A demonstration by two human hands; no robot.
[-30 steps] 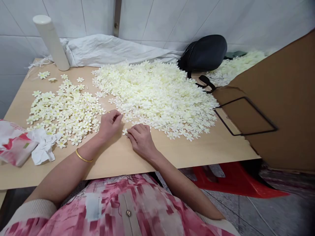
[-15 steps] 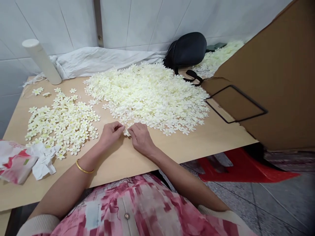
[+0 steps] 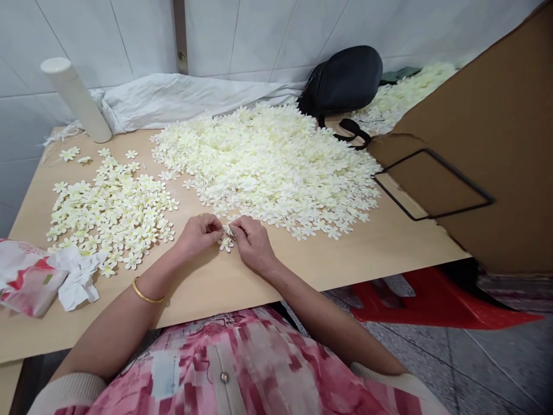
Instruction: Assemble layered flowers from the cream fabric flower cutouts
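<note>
Just in front of the large pile of white artificial flowers [image 3: 268, 167], my two hands meet with their fingertips close together. My left hand [image 3: 199, 233] is closed in a pinch at the left edge of a small white artificial flower [image 3: 227, 230]. On its right side my right hand [image 3: 253, 242] pinches too, thumb and forefinger pressed together. The fingers partly cover this flower. Right below the fingertips another white flower [image 3: 225, 244] shows its petals and pale yellow centre. A smaller spread of yellow-centred flowers [image 3: 112, 213] lies to the left of my left hand.
A white cylinder [image 3: 78, 101] and a white cloth [image 3: 173, 101] stand along the tiled wall. A black bag [image 3: 345, 80] sits behind the pile. On the right are a cardboard sheet [image 3: 484, 127] and a black wire frame [image 3: 458, 173]. Crumpled tissue [image 3: 80, 276] lies left.
The view has shifted slightly. My hands remain together at the same spot, fingertips slightly rearranged. The flower below my fingertips now shows more fully.
</note>
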